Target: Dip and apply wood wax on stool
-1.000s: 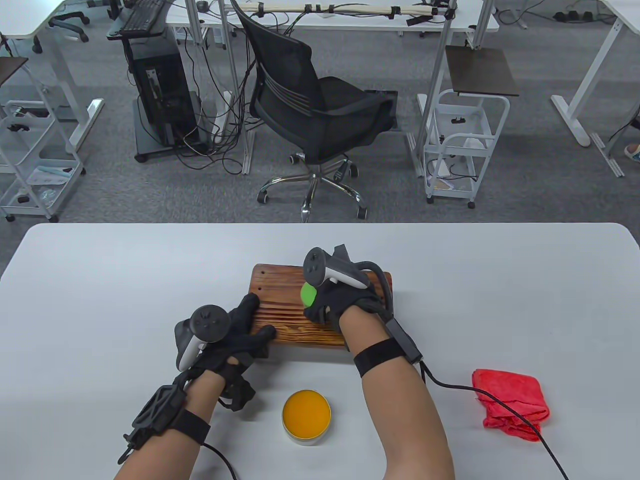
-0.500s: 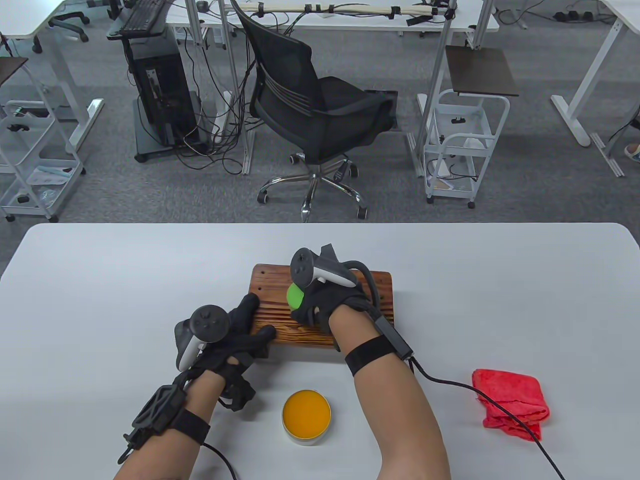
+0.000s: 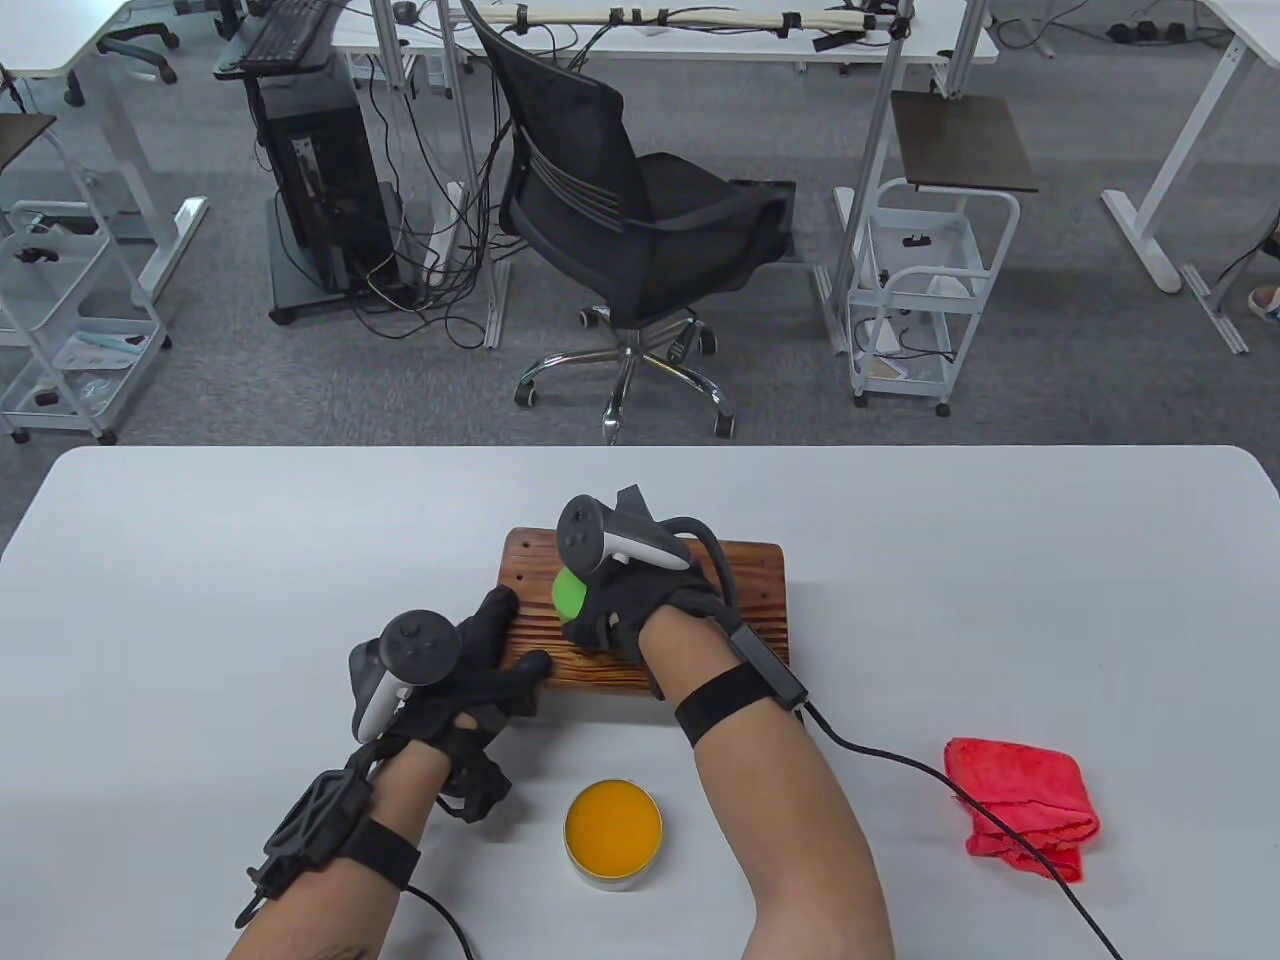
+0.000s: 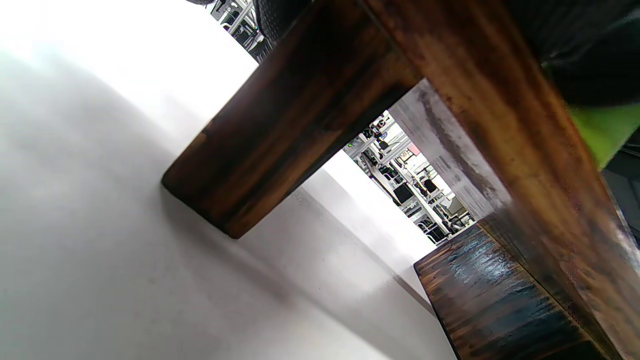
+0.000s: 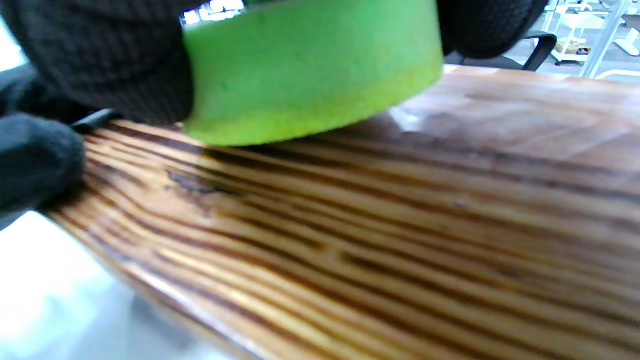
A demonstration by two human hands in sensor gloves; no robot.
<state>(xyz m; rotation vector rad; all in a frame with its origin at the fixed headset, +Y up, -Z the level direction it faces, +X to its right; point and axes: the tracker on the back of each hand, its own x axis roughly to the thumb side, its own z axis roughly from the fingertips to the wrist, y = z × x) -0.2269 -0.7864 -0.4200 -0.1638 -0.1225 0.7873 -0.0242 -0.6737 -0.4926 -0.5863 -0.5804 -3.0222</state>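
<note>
Green sponge (image 3: 568, 592), pinched in the right hand (image 3: 625, 610), has slid leftward along the stool (image 3: 745, 600) top, so waxing proceeds. Left hand (image 3: 470, 670) keeps its spread fingers pressed on the stool's left end; the wax tin (image 3: 613, 822) sits nearby.

My two gloved hands, wired for tracking.
Black knit gloves cover my left hand (image 3: 470, 665) and right hand (image 3: 640, 612); each back carries a grey-and-white tracker (image 3: 405, 668), black straps circle both wrists, and black cables (image 3: 900, 765) trail toward me.
</note>
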